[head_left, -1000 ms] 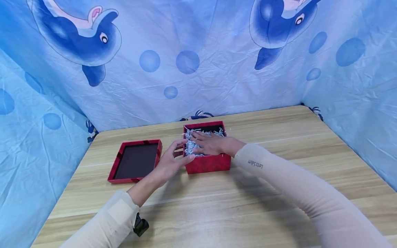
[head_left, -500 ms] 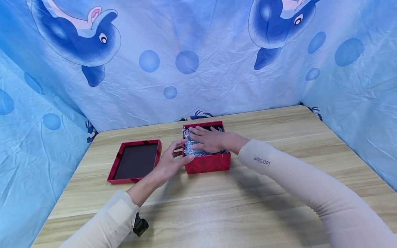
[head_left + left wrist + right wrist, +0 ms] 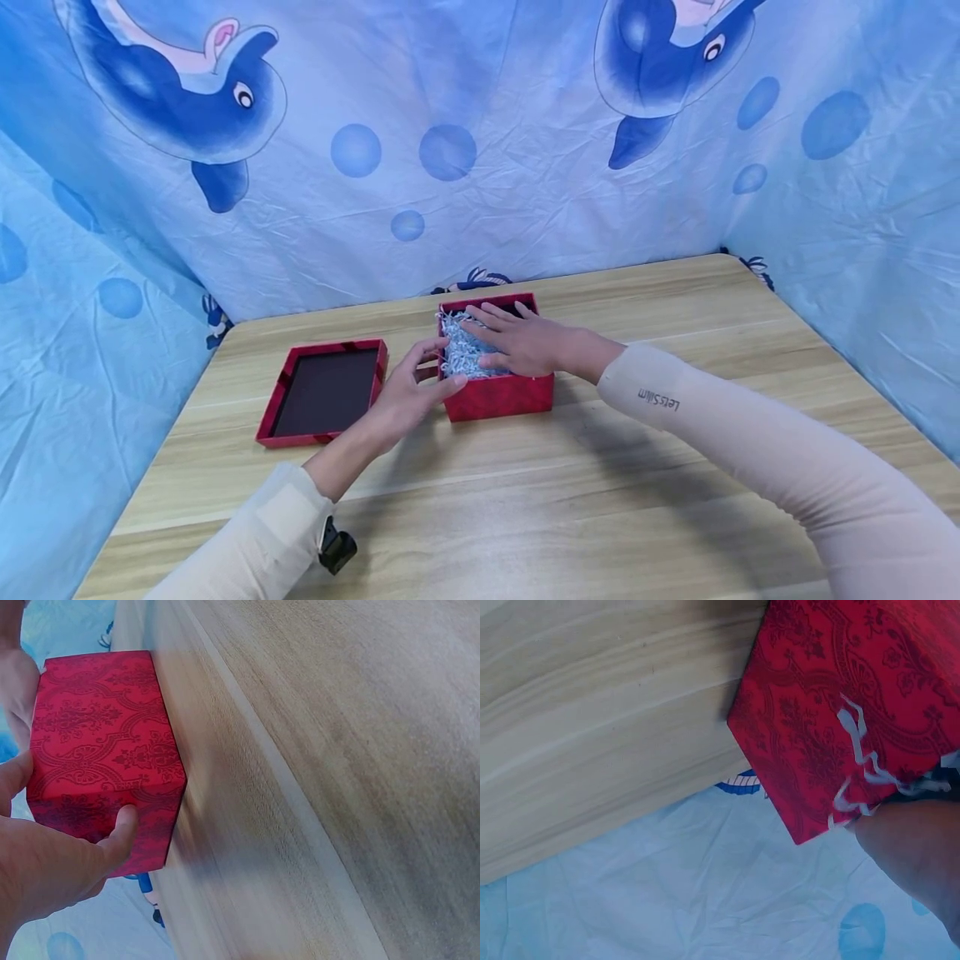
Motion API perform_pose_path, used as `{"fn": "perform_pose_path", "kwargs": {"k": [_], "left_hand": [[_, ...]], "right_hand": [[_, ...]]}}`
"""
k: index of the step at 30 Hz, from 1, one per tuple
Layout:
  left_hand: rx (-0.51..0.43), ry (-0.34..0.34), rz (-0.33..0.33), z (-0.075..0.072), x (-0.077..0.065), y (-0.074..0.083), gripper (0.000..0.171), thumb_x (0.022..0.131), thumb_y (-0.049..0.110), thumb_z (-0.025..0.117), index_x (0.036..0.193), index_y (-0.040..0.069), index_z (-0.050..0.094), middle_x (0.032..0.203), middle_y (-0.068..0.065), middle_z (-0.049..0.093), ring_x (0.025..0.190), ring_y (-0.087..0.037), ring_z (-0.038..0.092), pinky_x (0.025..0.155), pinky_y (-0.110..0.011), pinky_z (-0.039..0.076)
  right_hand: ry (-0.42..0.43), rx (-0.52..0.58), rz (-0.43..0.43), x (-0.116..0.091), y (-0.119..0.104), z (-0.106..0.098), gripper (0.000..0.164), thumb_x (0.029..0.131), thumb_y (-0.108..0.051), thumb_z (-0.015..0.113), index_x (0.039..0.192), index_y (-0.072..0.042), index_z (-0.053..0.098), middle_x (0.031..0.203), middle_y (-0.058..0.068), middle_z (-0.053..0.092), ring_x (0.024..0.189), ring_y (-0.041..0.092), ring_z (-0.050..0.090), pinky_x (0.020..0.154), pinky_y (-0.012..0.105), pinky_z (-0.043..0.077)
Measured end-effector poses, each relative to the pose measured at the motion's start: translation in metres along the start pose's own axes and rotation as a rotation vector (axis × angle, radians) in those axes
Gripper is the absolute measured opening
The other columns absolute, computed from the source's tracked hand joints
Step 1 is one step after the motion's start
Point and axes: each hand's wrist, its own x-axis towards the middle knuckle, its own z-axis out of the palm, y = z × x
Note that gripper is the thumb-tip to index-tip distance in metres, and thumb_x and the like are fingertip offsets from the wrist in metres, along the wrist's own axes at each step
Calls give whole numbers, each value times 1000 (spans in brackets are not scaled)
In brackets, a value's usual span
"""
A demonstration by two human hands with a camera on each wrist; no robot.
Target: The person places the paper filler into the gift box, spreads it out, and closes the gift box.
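Observation:
A red patterned box stands uncovered on the table, filled with pale blue shredded paper. My left hand rests against its left side, thumb near the front corner and fingers spread apart. In the left wrist view, the thumb lies along the box's wall. My right hand is over the shredded paper, fingers straight and spread; whether it touches the paper cannot be told. Several loose strands show against the box wall in the right wrist view.
A red lid with a dark inside lies upturned on the wooden table, left of the box. Blue dolphin-print cloth hangs along the back and sides. A black wrist camera sits on the left sleeve.
My right hand has lifted slightly and shifted right over the box, uncovering more shredded paper on the left. The left hand keeps its place against the box.

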Motion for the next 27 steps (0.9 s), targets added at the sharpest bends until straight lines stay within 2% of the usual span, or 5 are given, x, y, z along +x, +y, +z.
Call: {"fn": "perform_pose_path", "kwargs": {"k": [14,22,27], "left_hand": [[-18,-3,-10,-1,0,1,70,84,36,73,143,27,37,147,-8,36,134,-34,36,100,-49,45],[-26,-14,-6,-1,-2,3,69,86,35,72,144,26,36,148,-9,34,135,-36,35,100,-50,44],[-34,-22,-4,-2,-2,2,69,86,34,72,145,25,35,148,-10,34,135,-36,35,100,-49,44]], "right_hand": [[-116,37,12,25,-7,7,69,99,-58,28,155,-27,1,161,-2,-11,147,22,-11,115,57,7],[-118,62,10,26,-6,7,68,100,-57,27,155,-27,1,161,-3,-12,147,21,-11,115,57,7],[-117,81,8,23,-8,0,67,100,-57,26,155,-27,1,161,-3,-9,147,20,-11,116,56,8]]}}
